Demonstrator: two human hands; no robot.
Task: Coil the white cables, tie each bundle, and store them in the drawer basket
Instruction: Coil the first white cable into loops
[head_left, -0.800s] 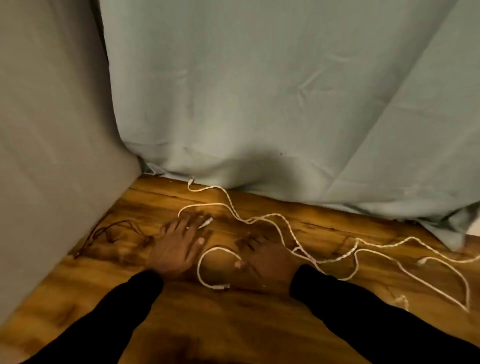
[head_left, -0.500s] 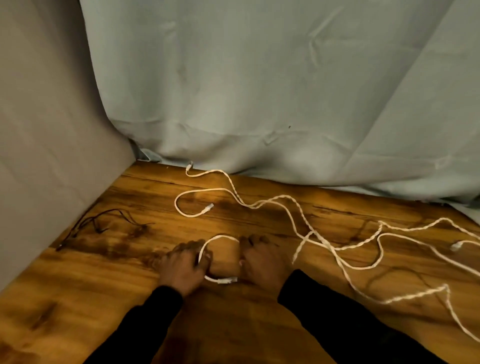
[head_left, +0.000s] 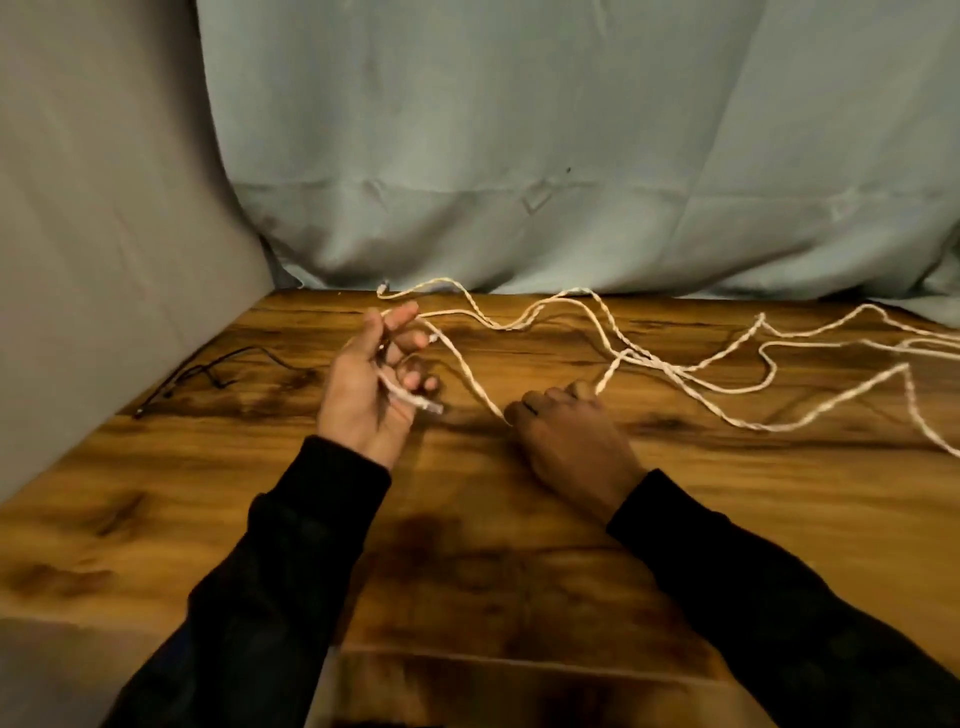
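Observation:
White braided cables (head_left: 685, 371) lie tangled across the wooden table (head_left: 467, 519), running from the back middle off to the right edge. My left hand (head_left: 371, 387) is raised palm up and holds one cable end, with its plug (head_left: 428, 405) sticking out below the fingers. My right hand (head_left: 569, 439) lies palm down on the table with its fingers curled round a cable strand; the strand runs from it up to my left hand. No drawer basket is in view.
A thin black cable (head_left: 208, 371) lies at the left by a grey cloth wall (head_left: 104, 260). A pale blue cloth (head_left: 571, 156) hangs along the back of the table. The table's front edge (head_left: 519, 660) is near me.
My left hand has lifted off the table with the cable end and turned palm up. My right hand has closed on a strand. The camera view has shifted.

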